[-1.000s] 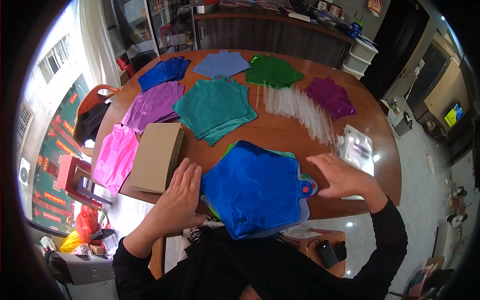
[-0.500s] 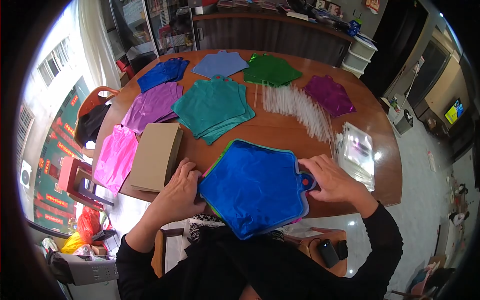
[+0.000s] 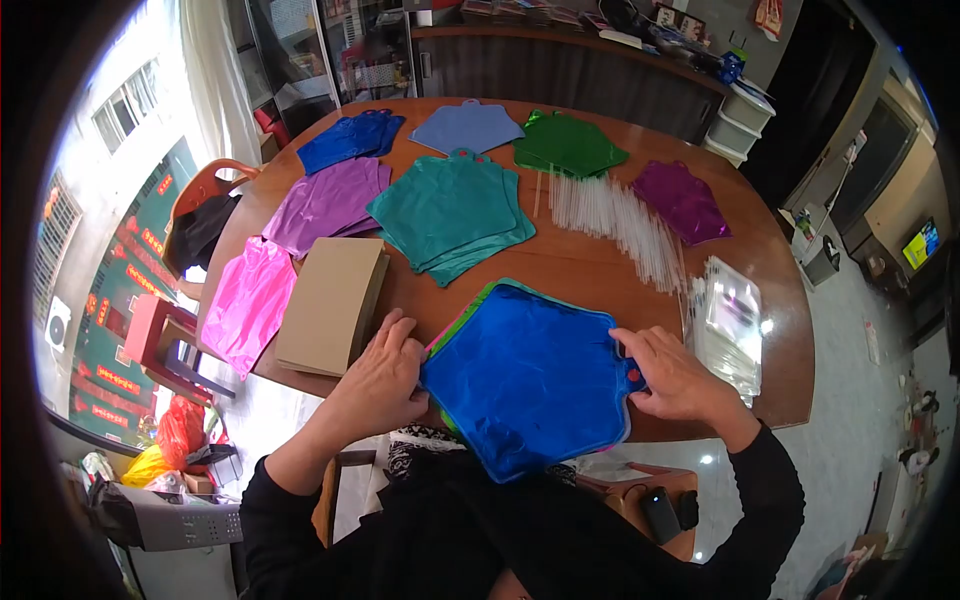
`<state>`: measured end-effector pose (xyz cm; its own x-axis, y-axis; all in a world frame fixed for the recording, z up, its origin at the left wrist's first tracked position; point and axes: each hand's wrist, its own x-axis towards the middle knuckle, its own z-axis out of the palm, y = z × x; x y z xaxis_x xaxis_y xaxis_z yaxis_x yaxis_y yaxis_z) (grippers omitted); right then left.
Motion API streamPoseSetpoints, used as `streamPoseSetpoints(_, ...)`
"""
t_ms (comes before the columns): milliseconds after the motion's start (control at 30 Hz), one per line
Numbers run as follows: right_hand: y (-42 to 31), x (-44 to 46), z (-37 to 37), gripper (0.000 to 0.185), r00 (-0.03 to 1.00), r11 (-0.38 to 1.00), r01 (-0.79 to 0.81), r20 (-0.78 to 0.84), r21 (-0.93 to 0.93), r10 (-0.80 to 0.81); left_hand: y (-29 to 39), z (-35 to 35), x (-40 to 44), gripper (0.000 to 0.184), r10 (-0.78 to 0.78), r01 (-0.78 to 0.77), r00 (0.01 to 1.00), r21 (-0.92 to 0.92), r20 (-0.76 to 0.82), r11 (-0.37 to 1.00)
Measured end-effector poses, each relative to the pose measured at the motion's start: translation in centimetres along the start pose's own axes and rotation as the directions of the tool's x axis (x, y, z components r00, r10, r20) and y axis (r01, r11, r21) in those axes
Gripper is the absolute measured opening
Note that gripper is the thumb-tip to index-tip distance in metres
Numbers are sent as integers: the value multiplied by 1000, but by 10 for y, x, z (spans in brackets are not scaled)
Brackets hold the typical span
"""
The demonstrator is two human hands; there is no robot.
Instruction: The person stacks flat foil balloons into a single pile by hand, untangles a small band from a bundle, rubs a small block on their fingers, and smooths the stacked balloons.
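A stack of flat, uninflated foil balloons (image 3: pixel 530 375) lies at the near table edge, a shiny blue one on top. Green and pink edges peek out along its left side. My left hand (image 3: pixel 385 375) is at the stack's left corner, thumb and fingers on either side of the edge. At the opposite corner, my right hand (image 3: pixel 670 375) pinches the stack around the small tab with a red dot. Just beyond my left hand stands a pile of brown cardboard sheets (image 3: pixel 330 305).
More flat foil pieces lie around: teal (image 3: pixel 450 210), pink (image 3: pixel 250 305), lilac (image 3: pixel 325 200), dark blue (image 3: pixel 350 140), pale blue (image 3: pixel 467 128), green (image 3: pixel 568 142) and purple (image 3: pixel 682 203). Clear plastic sticks (image 3: pixel 620 225) and clear plastic bags (image 3: pixel 730 320) lie at the right.
The stack's edges line up more closely at the right, where less of the grey-blue layer shows. My right fingers have shifted slightly around the tab. The camera view has turned a little left.
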<state>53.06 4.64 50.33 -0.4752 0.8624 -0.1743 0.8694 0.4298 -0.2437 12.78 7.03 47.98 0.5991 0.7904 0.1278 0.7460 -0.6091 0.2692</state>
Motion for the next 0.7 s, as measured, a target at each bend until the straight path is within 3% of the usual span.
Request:
streamPoseSetpoints(133,-2,-2,-3,80,999,999,-17,-40,-50,15,1,-1,-2,48,-54,55,998,24,-24,998)
streamPoseSetpoints(300,0,-1,-1,83,997,999,-16,79,30,14,-3,0,-2,52,-1,1,1000,77,7,997)
streamPoseSetpoints(433,14,-16,3,95,988,997,72,-137,0,-72,8,-2,-16,73,-45,54,991,77,-124,996)
streamPoseSetpoints(467,12,-16,3,95,988,997,73,-135,-1,-73,12,-6,-19,73,-46,56,991,76,-124,996)
streamPoseSetpoints(600,-9,-18,-1,110,996,998,65,-55,-24,-66,30,-25,-32,102,-15,17,999,-71,34,997)
streamPoseSetpoints(700,-20,-12,6,113,983,983,161,-77,-86,-168,31,-26,-36,104,-24,25,1000,-33,12,999)
